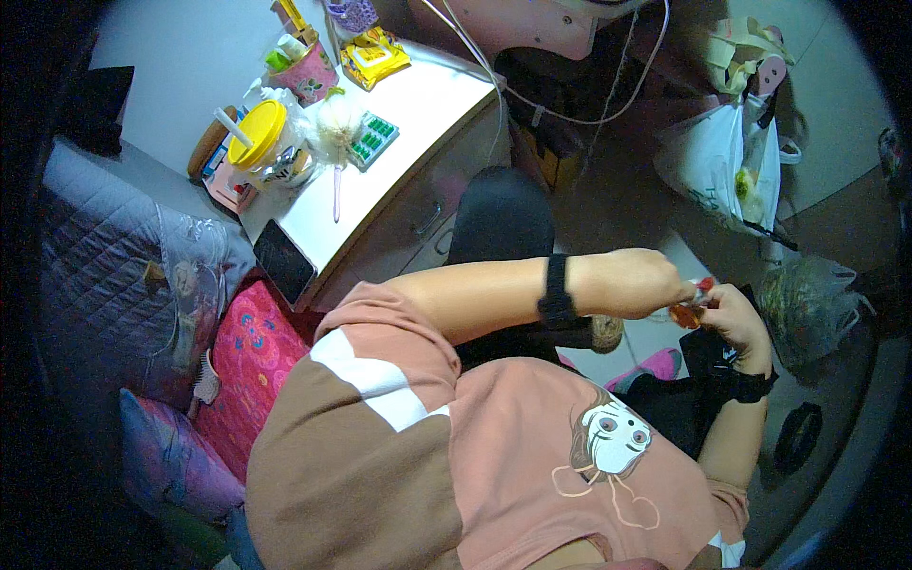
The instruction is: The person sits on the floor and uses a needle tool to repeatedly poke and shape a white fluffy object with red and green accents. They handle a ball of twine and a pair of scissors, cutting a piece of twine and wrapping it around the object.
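Both hands meet at the right of the head view over my lap. My left hand, with a black band on its wrist, reaches in from the left, its fingers closed at a small shiny red, white and orange item. My right hand, also with a black wristband, pinches the same item from the other side. The item's exact kind cannot be told, and fingers partly hide it. Below the hands are a dark cloth or bag and a pink and grey shoe or slipper.
A white-topped cabinet bears a yellow-lidded cup, wet wipes, a green blister pack and a smartphone. At right stand a white plastic bag and a clear bag. A hairbrush lies on red fabric.
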Motion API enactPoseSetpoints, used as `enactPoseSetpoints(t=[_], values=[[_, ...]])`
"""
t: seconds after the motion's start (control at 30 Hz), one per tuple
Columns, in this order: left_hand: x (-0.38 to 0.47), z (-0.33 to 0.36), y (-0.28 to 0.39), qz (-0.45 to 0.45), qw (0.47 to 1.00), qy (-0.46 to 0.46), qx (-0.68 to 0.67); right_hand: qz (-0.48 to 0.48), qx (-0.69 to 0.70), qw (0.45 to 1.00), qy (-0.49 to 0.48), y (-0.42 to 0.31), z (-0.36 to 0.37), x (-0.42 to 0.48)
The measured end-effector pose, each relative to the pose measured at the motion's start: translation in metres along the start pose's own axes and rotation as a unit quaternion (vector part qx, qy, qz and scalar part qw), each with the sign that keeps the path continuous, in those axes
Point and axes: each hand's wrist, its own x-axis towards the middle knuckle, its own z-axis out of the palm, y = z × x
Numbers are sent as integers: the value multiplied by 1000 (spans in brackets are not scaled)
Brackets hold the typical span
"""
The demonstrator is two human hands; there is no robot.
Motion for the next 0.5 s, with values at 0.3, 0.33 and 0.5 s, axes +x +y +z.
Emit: enactPoseSetpoints(t=[0.3, 0.33, 0.5], values=[[-118, -139, -35, -392, 836, 217, 317, -41, 150, 950, 271, 37, -53, -2], [-135, -148, -37, -351, 802, 262, 407, -50, 132, 943, 302, 42, -59, -5], [-175, -164, -80, -518, 687, 218, 460, -74, 143, 894, 419, 53, -90, -10]])
